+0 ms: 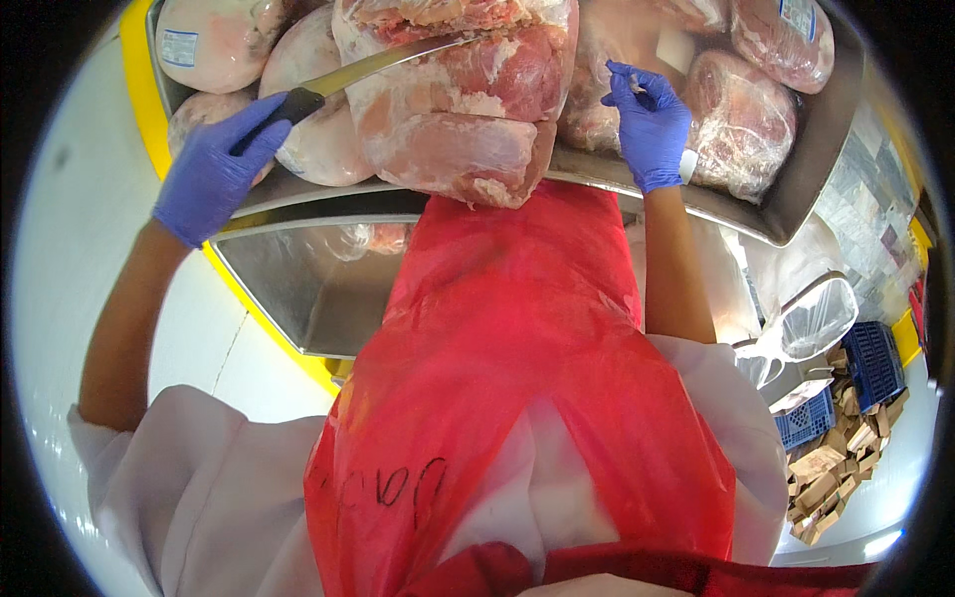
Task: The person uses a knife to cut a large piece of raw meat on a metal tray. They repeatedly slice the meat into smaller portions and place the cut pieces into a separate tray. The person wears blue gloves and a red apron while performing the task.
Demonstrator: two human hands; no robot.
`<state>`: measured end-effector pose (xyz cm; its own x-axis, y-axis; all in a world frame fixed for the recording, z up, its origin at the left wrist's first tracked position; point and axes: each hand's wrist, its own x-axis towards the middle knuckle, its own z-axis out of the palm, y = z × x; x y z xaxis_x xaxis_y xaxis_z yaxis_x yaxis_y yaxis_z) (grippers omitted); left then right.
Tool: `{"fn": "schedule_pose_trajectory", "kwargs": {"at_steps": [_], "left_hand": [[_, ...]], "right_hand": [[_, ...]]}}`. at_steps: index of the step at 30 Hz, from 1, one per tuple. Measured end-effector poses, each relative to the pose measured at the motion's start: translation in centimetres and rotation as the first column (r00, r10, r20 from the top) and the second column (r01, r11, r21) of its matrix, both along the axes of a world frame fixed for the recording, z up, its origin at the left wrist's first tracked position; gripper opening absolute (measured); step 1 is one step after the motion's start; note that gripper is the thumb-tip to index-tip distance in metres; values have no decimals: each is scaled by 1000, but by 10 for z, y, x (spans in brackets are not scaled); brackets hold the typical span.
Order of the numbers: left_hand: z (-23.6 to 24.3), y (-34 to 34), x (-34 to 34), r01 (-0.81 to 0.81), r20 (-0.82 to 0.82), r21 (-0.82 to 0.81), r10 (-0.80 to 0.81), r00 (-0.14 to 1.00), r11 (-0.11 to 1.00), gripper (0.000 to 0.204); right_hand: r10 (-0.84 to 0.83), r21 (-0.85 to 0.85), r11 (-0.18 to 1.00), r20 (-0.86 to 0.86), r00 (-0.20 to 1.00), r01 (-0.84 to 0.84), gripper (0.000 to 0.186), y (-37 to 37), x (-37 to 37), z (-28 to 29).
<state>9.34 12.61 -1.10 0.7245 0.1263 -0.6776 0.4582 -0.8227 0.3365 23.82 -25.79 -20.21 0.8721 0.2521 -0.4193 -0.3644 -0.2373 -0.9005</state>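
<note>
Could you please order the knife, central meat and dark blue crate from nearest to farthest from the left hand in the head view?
1. Knife, in the grip of the left hand.
2. Central meat, right of that hand.
3. Dark blue crate, at the picture's far right, lower down.

Left hand [209, 171] and right hand [653, 127]: plain violet-blue gloves. Knife [368, 72]: black handle, silvery blade with yellowish sheen. Large meat piece [448, 149]: pink and red, streaked white. Wrapped meat [744, 119], far right: mottled dark pink and white. Apron [507, 289]: red, black scrawl near left. Sleeves [214, 478]: white. Tray [818, 149]: grey. Edge strip [144, 90], far left: yellow. Crate [873, 363], right: blue.
</note>
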Motion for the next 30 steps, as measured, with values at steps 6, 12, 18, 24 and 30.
{"fn": "schedule_pose_trajectory", "kwargs": {"at_steps": [6,12,18,24,30], "left_hand": [[-40,-24,-46,-146,150,-3,145,978,989,40],[-61,-59,-52,-240,272,-105,260,926,965,40],[-63,-60,-36,-681,-405,-530,555,727,505,43],[-38,-65,-83,-822,-610,-524,575,545,224,55],[-11,-86,-137,-889,-595,-444,706,384,109,62]], "right_hand": [[2,-130,992,-47,999,-8,15,-9,-13,12],[-2,-206,978,-51,999,-8,17,-21,-23,33],[24,-234,972,-28,999,-30,18,-10,-11,43],[104,-133,989,254,961,-72,19,20,20,35],[437,-443,873,519,734,-207,29,87,23,47]]}}
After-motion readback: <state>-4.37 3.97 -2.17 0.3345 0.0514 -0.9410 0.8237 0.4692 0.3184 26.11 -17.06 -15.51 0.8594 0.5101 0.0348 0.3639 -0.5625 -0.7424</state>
